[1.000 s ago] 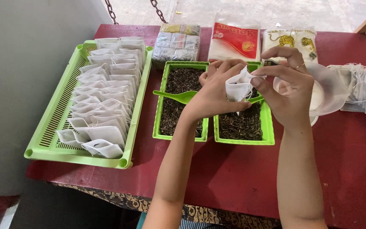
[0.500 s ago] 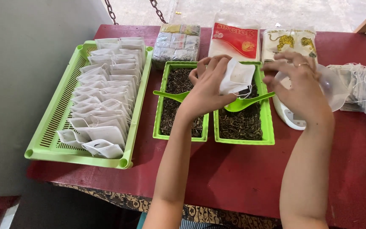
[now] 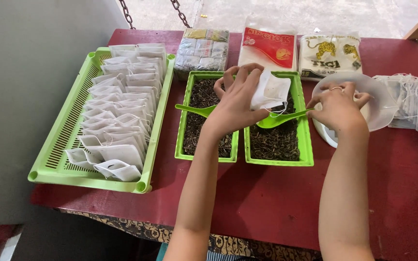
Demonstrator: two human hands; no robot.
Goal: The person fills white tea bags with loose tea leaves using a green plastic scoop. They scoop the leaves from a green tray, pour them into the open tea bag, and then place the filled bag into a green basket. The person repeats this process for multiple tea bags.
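— Where is the filter bag?
— Pinched in the left hand (image 3: 235,104), the white filter bag (image 3: 270,91) hangs over the right-hand tea tray (image 3: 306,145).
— The right hand (image 3: 337,108)?
— Fingers closed on the green spoon (image 3: 281,118) handle, beside a white plate (image 3: 380,104) on the bench (image 3: 267,203).

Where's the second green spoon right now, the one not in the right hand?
The spare green spoon lies across the left tea tray, its handle pointing toward the large green basket of filled bags, partly tucked under the left hand.
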